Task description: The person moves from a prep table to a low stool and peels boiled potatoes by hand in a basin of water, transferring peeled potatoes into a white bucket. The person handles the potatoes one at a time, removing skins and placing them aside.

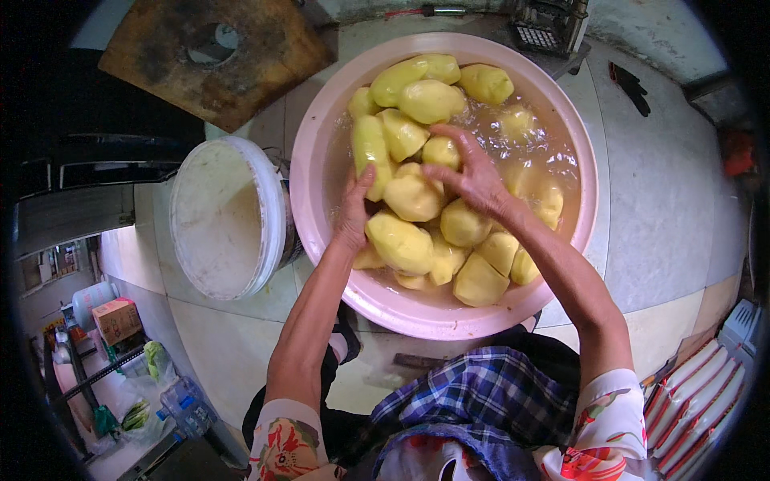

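Note:
A wide pink plastic basin [319, 231] holds cloudy water and a heap of peeled potatoes [399, 242]. Longer, greener peeled vegetables [370, 150] lie at its left and far side. My left hand [356, 207] is at the left of the heap, thumb against a long green piece; its other fingers are hidden below. My right hand [472, 171] reaches over the middle with fingers spread around a small round potato [441, 151]. Its thumb is just above a knobbly potato [414, 192]. More potatoes [516, 123] lie under the rippling water at the right.
Left of the basin, a white plastic bucket [274, 222] is tipped towards me. A stained board with a round hole [138, 60] is beyond it. A metal-framed tool with a grid [544, 36] stands at the far right, near a dark glove [628, 87]. Stacked white packs [692, 397] lie nearer right.

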A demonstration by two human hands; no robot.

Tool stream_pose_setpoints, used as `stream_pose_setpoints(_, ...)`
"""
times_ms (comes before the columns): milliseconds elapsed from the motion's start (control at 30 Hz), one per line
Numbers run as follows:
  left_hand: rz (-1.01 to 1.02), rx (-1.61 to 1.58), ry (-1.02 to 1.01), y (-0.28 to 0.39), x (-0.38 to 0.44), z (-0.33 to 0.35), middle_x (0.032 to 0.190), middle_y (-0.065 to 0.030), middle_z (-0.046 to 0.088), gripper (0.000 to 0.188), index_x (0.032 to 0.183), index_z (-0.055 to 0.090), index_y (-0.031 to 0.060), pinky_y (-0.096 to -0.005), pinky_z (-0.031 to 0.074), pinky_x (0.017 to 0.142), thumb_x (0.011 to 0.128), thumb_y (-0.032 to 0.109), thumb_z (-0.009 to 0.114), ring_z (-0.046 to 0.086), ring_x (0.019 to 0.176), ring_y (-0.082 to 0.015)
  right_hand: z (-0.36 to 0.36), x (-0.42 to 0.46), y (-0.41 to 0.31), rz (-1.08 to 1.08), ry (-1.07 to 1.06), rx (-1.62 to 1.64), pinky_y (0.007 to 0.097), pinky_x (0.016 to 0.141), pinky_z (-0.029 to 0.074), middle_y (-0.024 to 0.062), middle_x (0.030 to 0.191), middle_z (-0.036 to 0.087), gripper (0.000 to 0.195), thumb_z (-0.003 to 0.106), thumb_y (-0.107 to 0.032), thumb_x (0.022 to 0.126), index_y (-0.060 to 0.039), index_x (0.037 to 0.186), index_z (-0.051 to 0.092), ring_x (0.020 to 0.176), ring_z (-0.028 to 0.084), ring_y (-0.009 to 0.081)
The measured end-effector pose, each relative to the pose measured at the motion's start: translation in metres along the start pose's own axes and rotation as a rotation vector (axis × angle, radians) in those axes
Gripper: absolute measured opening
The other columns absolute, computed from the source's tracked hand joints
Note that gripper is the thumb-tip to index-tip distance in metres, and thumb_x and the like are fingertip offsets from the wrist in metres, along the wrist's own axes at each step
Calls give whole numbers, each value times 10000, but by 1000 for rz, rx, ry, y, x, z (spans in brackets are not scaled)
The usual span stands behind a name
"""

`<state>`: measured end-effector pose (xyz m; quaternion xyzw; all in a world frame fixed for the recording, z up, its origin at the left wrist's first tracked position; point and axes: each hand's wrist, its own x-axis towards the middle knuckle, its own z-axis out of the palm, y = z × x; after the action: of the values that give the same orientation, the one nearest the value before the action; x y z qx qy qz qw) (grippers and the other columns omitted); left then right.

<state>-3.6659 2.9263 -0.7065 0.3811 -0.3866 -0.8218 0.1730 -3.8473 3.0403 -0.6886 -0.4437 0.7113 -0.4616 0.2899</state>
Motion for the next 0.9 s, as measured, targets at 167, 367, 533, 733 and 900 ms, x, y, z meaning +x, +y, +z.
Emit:
stream_pose_setpoints(167,339,803,-136,11,-35,22,1265,-137,437,870,1387,204,43,-369,363,984,733,248,740,440,1159,-229,-6,-42,-26,-197,-222,-502,495,994,313,278,1332,312,846,703,-341,690,-231,1401,258,1199,371,442)
stream_pose_setpoints(367,653,1376,-315,-8,-69,27,1286,-120,459,857,1383,259,107,-494,266,1018,689,274,733,429,1196,-318,-37,-113,-16,-252,-423,-668,475,1054,257,221,1447,162,683,693,-327,688,-207,1311,439,1268,295,411)
stream_pose_setpoints(533,652,1771,-556,-33,-92,51,1206,-96,551,666,1270,450,102,-649,179,980,723,410,672,449,1205,-224,-51,-127,-5,-197,-432,-820,519,1085,156,110,1495,113,628,680,-350,650,-394,1250,500,1355,168,354)
stream_pose_setpoints(733,767,1855,-347,-61,-71,73,1074,-108,587,645,1125,539,31,-658,161,976,713,522,613,497,1121,-232,-75,-79,0,-189,-437,-784,577,972,262,79,1435,256,713,719,-264,632,-381,1279,444,1295,282,330)
stream_pose_setpoints(900,686,1735,-535,-44,-23,68,1013,-117,591,644,1050,598,53,-417,304,979,701,593,562,496,1037,-261,-70,-55,-3,-83,-381,-727,504,934,334,85,1338,419,587,683,-138,644,-221,1205,530,1214,413,295)
